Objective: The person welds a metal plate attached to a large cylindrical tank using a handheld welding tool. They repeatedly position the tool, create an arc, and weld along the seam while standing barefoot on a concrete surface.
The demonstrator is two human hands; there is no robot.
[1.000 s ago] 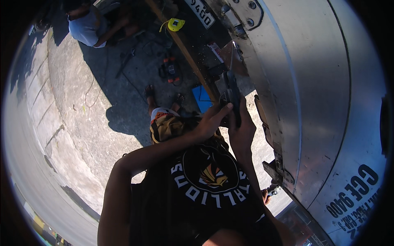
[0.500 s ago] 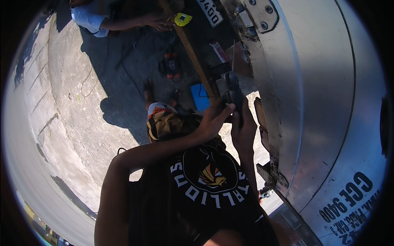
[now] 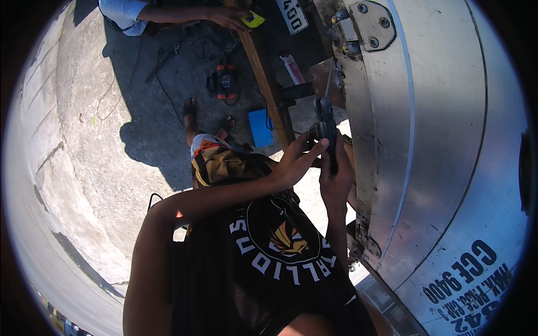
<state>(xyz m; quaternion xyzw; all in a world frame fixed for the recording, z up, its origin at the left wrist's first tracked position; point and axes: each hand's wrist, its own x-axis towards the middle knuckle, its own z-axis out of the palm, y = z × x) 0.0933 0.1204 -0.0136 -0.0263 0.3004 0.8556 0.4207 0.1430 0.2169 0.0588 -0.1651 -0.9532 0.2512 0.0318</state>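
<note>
Both my hands are on a dark hand-held tool (image 3: 327,122) with a rounded, partly metallic side; its exact kind I cannot make out. My left hand (image 3: 300,161) reaches across from the left, with its thumb pressed against the tool's side. Below the tool's body, my right hand (image 3: 337,180) is wrapped round its long lower part. A thin pale rod (image 3: 329,81) shows just beyond the tool's far end; whether it is joined to it I cannot tell. Ahead runs a brown beam (image 3: 259,73), and a co-worker's hand (image 3: 227,18) holds a yellow tape measure (image 3: 253,21) against it.
On the right stands a large silver metal panel (image 3: 437,129) with a bolted hinge (image 3: 372,25). An orange-and-black machine (image 3: 226,84), a blue flat object (image 3: 259,127) and a red-and-white packet (image 3: 291,69) lie on the shaded ground. Dark cables (image 3: 168,98) cross the concrete.
My hands and the tool have shifted slightly right in view. The co-worker's hand has moved right, over the tape measure, which is now tilted. My view has shifted a little.
</note>
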